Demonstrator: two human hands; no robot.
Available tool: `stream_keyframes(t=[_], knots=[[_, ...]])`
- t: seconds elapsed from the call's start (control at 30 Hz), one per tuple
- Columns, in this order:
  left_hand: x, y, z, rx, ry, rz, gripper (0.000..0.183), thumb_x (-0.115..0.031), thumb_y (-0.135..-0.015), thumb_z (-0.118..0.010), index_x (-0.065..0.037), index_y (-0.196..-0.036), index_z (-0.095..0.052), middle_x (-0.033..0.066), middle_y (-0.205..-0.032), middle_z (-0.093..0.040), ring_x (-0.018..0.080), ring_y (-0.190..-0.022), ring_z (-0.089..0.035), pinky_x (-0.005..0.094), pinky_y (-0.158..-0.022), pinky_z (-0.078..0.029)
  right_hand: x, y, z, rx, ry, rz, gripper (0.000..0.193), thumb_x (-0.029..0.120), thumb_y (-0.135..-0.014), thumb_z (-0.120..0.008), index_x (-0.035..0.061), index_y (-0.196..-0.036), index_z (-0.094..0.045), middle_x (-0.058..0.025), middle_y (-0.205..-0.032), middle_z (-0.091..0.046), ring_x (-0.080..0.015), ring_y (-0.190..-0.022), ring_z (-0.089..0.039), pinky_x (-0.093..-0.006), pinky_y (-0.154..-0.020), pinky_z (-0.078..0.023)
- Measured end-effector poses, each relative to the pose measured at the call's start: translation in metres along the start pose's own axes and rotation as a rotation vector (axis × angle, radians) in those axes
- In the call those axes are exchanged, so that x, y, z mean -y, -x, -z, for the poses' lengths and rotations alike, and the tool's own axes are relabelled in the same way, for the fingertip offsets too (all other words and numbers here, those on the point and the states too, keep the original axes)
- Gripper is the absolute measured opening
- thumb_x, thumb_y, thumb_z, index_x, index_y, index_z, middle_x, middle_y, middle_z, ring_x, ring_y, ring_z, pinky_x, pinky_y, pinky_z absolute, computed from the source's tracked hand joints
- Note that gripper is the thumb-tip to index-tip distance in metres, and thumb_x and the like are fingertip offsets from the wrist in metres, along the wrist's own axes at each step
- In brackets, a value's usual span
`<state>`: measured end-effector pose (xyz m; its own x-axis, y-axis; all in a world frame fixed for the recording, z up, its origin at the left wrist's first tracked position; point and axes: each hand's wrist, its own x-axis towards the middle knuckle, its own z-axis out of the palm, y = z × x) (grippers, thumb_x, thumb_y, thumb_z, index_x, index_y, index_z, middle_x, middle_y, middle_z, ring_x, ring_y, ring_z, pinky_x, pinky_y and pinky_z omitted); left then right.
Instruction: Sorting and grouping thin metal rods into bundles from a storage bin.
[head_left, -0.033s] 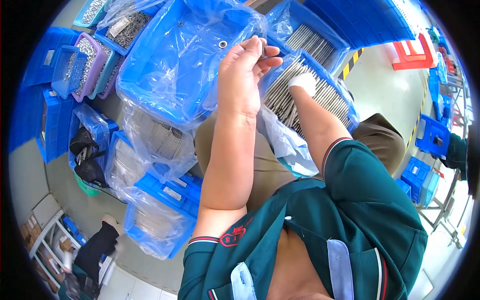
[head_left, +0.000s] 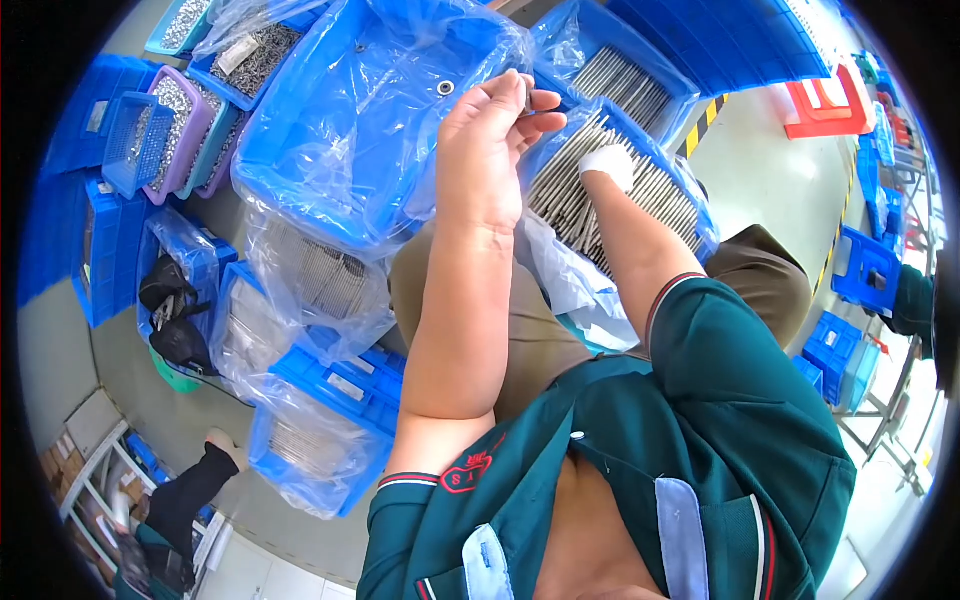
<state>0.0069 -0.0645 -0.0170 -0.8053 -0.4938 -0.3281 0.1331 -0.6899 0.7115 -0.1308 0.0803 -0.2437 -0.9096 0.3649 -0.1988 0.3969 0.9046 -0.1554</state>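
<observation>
My left hand [head_left: 492, 120] is raised over the right edge of a large blue bin [head_left: 290, 130] lined with clear plastic. Its thumb and fingers are pinched on a small grey metal piece [head_left: 528, 98], mostly covered by the fingers. A small metal ring [head_left: 446, 89] lies on the plastic inside that bin. To the right, my right hand [head_left: 607, 168], in a white glove, rests on thin metal rods [head_left: 655, 205] heaped side by side in another blue bin [head_left: 712, 235]. The glove's fingertips are hidden, so its grip does not show.
Behind the rod bin stands a blue bin [head_left: 685, 92] of similar rods. Baskets of small metal parts [head_left: 172, 110] stand at the far left. Plastic-wrapped bins [head_left: 310, 450] sit at the lower left, where a person [head_left: 165, 540] bends over. A red stool [head_left: 830, 103] stands at the far right.
My right hand has shifted very slightly over the rods. My left hand has kept its place. The person at the lower left has changed posture.
</observation>
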Motion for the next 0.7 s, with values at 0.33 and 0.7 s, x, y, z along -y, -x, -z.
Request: stream_keyframes(t=[0.33,0.7], knots=[[0.007,-0.003,-0.009,0.016,-0.011,-0.007,0.021,-0.021,-0.089,-0.057,-0.001,-0.095,-0.059,0.0146,-0.089,-0.065,0.0213,-0.077,-0.064,0.0315,-0.077,-0.047,-0.058,-0.053,0.002,0.198,-0.149,0.137,0.035,0.026,-0.076,-0.057,-0.0046,-0.092,-0.064,-0.0227,-0.088,-0.066,-0.0331,-0.086,-0.066,-0.0389,-0.08,-0.05],[0.052,-0.008,-0.017,-0.003,-0.21,0.152,0.02,-0.027,-0.092,-0.052,-0.008,-0.093,-0.059,0.0077,-0.087,-0.067,0.0179,-0.078,-0.064,0.028,-0.069,-0.046,-0.079,-0.056,0.137,1.139,-1.982,-0.39,0.051,0.052,-0.081,-0.059,0.0177,-0.056,-0.031,0.0054,-0.051,-0.025,-0.0104,-0.043,-0.03,-0.0262,-0.046,-0.031]])
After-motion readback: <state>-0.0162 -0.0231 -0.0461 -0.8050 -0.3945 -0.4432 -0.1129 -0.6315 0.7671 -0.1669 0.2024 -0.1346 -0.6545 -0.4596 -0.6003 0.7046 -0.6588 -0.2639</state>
